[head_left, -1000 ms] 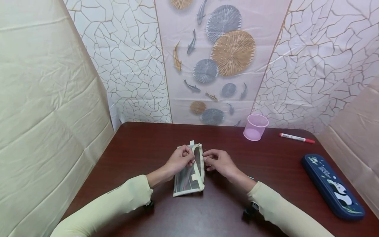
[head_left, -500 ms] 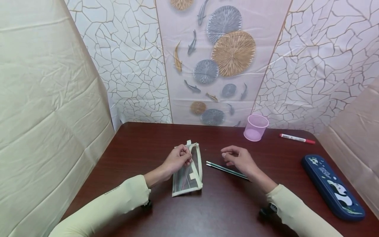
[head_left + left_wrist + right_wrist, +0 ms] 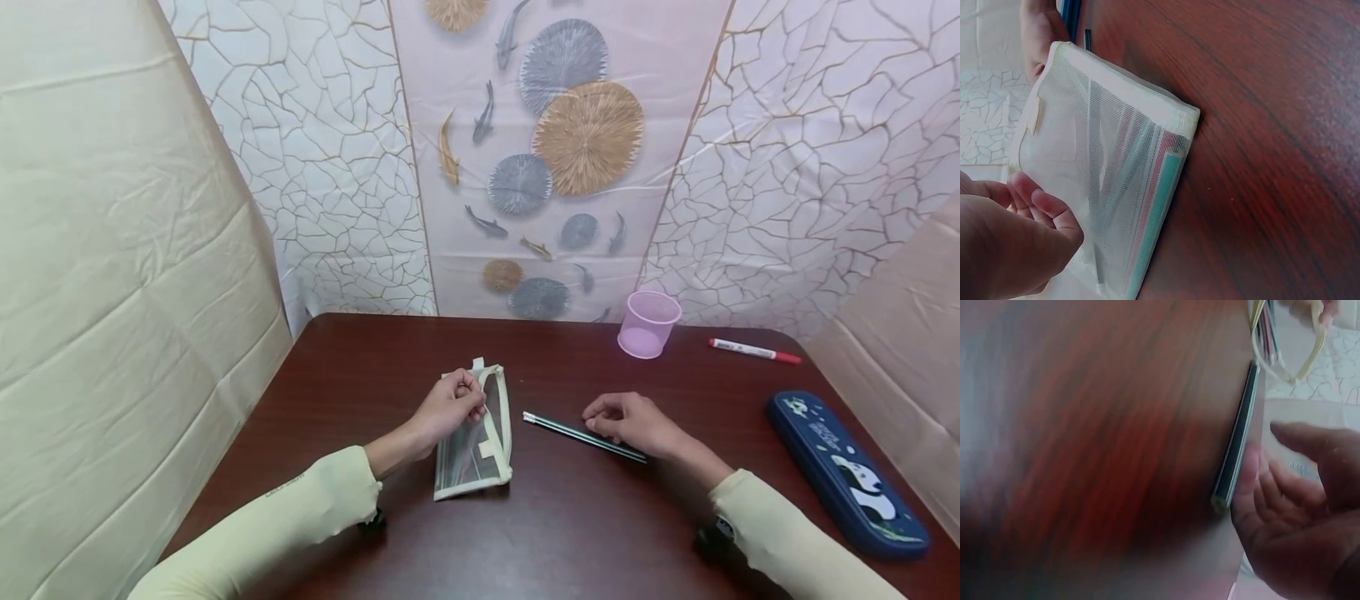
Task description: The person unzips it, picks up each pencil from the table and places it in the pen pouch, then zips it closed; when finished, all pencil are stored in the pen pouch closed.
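My left hand (image 3: 450, 406) pinches the cream-edged side of an open zip on a see-through mesh pencil pouch (image 3: 463, 467). In the left wrist view, a teal, long item (image 3: 1154, 215) and other thin items show through the pouch's mesh (image 3: 1063, 119). Two dark green pencils (image 3: 573, 432) lie side by side on the table, to the right of the pouch. Just above their near right part is my right hand (image 3: 637, 423), fingers loosely bent and holding nothing. The right wrist view shows its thumb and fingers apart, beside the pencils (image 3: 1238, 440); whether they touch is unclear.
At the back right stands a pink mesh cup (image 3: 648, 327). A red-and-white marker (image 3: 753, 350) lies right of it. A blue pencil case (image 3: 847, 475) with a panda picture sits at the table's right edge. Patterned cloth (image 3: 337, 167) hangs behind the table.
My right hand has moved away from the pouch's opening, to the right and over the pencils, which have come into view. My left hand keeps its pinch, and the pouch has shifted slightly left.
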Available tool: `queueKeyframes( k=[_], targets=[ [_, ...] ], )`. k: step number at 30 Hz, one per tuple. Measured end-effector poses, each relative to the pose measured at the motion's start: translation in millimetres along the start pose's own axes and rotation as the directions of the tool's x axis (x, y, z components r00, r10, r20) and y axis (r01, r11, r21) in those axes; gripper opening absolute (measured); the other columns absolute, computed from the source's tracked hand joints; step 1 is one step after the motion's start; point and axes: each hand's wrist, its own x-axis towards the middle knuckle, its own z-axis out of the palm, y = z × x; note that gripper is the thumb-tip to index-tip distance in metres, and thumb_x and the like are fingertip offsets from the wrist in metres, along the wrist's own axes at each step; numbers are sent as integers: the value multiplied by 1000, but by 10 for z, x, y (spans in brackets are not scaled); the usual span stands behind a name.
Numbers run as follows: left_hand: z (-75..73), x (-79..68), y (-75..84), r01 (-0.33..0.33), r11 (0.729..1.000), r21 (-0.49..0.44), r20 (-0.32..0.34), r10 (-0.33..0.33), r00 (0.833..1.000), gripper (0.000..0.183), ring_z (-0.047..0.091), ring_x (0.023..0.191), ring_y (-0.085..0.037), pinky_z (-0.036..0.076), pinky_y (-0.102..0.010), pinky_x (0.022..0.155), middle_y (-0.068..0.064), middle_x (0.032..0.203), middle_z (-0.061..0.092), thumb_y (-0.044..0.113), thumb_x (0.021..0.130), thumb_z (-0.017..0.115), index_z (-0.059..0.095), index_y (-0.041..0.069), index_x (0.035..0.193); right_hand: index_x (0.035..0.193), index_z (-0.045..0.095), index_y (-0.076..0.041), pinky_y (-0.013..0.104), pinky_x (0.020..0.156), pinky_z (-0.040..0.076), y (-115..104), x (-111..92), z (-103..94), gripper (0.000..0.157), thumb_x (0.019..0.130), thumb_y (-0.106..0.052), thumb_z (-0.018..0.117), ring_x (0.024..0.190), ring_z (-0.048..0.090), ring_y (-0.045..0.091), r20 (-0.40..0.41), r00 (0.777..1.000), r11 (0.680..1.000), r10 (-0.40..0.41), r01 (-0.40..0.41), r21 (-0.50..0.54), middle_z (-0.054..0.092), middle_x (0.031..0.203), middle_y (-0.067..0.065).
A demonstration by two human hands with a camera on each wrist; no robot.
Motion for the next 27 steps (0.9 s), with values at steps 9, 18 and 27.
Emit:
queueKeyframes(
  k=[9, 18, 27],
  targets=[
    [-18, 11, -21, -5, 1000, 5, 8, 5, 1000, 4, 64, 77, -11, 55, -24, 74, -3, 85, 68, 5, 102, 59, 55, 5, 102, 112, 74, -11, 23, 72, 53, 47, 44, -38, 18, 94, -11, 77, 80, 63, 14, 76, 989, 986, -130, 137, -98, 72, 90, 2],
    [-17, 15, -20, -9, 1000, 5, 8, 9, 1000, 4, 64, 77, -11, 55, -23, 73, -2, 84, 67, 5, 101, 59, 55, 6, 100, 108, 72, -15, 22, 69, 49, -3, 39, 22, 28, 89, 5, 72, 73, 59, 7, 69, 975, 955, -211, 221, -197, 66, 85, -2],
    [-23, -18, -3, -13, 1000, 5, 15, 13, 1000, 4, 64, 77, -10, 55, -24, 74, -3, 85, 68, 4, 101, 59, 55, 6, 100, 105, 73, -14, 23, 63, 46, -104, 59, 33, 29, 83, 5, 74, 68, 57, 7, 42, 972, 924, -230, 232, -303, 65, 77, -5]
  ],
)
